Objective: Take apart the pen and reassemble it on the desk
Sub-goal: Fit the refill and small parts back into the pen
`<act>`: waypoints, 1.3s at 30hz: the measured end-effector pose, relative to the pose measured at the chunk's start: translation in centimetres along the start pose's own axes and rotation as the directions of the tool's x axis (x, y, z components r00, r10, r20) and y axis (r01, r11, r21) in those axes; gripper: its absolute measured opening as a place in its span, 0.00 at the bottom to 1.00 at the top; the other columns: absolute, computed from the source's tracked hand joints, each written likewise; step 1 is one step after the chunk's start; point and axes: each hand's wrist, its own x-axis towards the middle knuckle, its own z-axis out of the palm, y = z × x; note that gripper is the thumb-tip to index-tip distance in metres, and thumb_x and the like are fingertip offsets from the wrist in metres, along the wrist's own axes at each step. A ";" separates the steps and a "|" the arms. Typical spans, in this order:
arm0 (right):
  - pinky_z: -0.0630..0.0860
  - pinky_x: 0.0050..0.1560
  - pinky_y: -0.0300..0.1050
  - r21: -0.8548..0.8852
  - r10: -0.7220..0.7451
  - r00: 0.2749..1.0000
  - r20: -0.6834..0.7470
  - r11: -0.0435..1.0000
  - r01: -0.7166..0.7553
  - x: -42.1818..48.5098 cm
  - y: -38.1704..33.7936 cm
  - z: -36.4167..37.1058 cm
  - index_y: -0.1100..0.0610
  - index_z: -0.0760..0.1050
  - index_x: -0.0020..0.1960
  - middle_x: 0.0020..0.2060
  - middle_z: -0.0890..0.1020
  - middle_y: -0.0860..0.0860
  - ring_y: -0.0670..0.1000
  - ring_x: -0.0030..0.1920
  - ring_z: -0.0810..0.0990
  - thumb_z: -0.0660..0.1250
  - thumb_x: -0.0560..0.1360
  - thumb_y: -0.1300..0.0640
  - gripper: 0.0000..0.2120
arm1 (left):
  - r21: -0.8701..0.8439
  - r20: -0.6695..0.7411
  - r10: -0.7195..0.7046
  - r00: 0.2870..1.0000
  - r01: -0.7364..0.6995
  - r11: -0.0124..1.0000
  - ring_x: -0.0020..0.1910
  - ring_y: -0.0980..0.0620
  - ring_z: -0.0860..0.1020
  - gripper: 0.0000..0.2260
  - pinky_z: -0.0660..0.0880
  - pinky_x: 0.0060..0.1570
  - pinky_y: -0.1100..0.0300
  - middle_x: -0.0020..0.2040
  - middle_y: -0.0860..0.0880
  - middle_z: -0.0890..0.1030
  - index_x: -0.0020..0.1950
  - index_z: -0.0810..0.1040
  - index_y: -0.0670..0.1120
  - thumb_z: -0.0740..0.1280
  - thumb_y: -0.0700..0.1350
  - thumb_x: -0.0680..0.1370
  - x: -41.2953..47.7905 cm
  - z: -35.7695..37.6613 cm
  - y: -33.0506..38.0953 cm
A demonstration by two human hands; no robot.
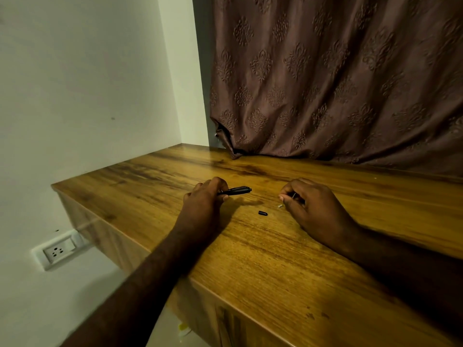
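Now, in the head view, a wooden desk [275, 259] runs from the near right toward a corner where a white wall [87, 96] meets a brown patterned curtain [338, 78] that drapes onto the desk's far edge. Both bare forearms reach over the near edge and rest on the top. The left hand [204, 200] is curled around one end of the black pen barrel [235, 191], which sticks out to the right from between its fingers, lifted just off the wood and casting a shadow below. The right hand [304, 204] sits well apart from it, fingers bent in and pinched on a thin piece [294, 195]; what that piece is, is too small to tell. Between the hands, on the wood, lies a short black cap-like part [262, 213], and just beside the right thumb lies a tiny white bit [280, 206]. Low on the wall to the left, below the desk top, is a white socket [60, 249].
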 end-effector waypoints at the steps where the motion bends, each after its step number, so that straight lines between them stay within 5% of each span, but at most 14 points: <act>1: 0.69 0.38 0.36 -0.001 -0.002 1.000 0.002 1.000 0.002 0.0 0.0 0.0 0.52 0.77 0.45 0.39 0.78 0.45 0.42 0.40 0.76 0.67 0.76 0.56 0.01 | 0.004 -0.001 -0.002 1.000 0.002 1.000 0.46 0.53 0.72 0.07 0.73 0.51 0.46 0.43 0.59 0.72 0.51 0.70 0.57 0.63 0.44 0.79 0.1 0.0 0.0; 15: 0.72 0.38 0.43 -0.019 -0.028 0.999 0.032 0.999 0.028 0.0 -0.2 0.0 0.53 0.77 0.46 0.40 0.78 0.47 0.47 0.39 0.76 0.67 0.76 0.56 0.01 | 0.090 0.023 0.054 0.998 -0.056 0.994 0.48 0.57 0.68 0.06 0.62 0.50 0.54 0.48 0.60 0.71 0.55 0.72 0.55 0.62 0.50 0.78 0.1 0.3 -0.4; 20: 0.72 0.38 0.43 0.007 -0.024 0.998 0.059 1.000 0.023 0.0 -0.3 0.1 0.53 0.78 0.46 0.40 0.79 0.47 0.45 0.39 0.76 0.68 0.76 0.56 0.02 | 0.106 0.071 0.095 0.993 -0.102 0.989 0.49 0.56 0.71 0.17 0.63 0.53 0.52 0.50 0.58 0.75 0.54 0.71 0.56 0.50 0.61 0.74 -0.1 0.1 0.2; 29: 0.78 0.41 0.51 0.128 0.007 0.993 0.122 0.992 -0.023 0.3 -1.0 0.7 0.53 0.81 0.46 0.39 0.82 0.47 0.46 0.40 0.80 0.69 0.75 0.57 0.03 | -0.045 0.123 0.194 0.973 -0.189 0.981 0.45 0.56 0.73 0.05 0.72 0.45 0.54 0.47 0.59 0.75 0.52 0.71 0.58 0.63 0.49 0.77 0.0 0.6 -0.2; 34: 0.79 0.40 0.47 0.184 0.064 0.997 -0.041 0.981 -0.056 0.2 -1.8 0.6 0.51 0.80 0.53 0.43 0.79 0.41 0.46 0.41 0.79 0.71 0.73 0.51 0.09 | -0.132 0.106 0.132 0.986 -0.118 0.984 0.41 0.60 0.74 0.04 0.69 0.36 0.63 0.43 0.58 0.77 0.48 0.70 0.59 0.64 0.52 0.77 -0.3 0.6 -0.2; 39: 0.74 0.33 0.38 0.287 -0.100 0.918 0.384 0.958 -0.015 -1.7 -3.8 0.5 0.44 0.80 0.49 0.44 0.78 0.40 0.43 0.37 0.76 0.72 0.67 0.38 0.15 | -0.139 0.073 0.122 0.990 -0.111 0.984 0.40 0.53 0.75 0.03 0.71 0.37 0.57 0.43 0.51 0.79 0.52 0.73 0.51 0.65 0.46 0.78 -0.1 0.4 -0.4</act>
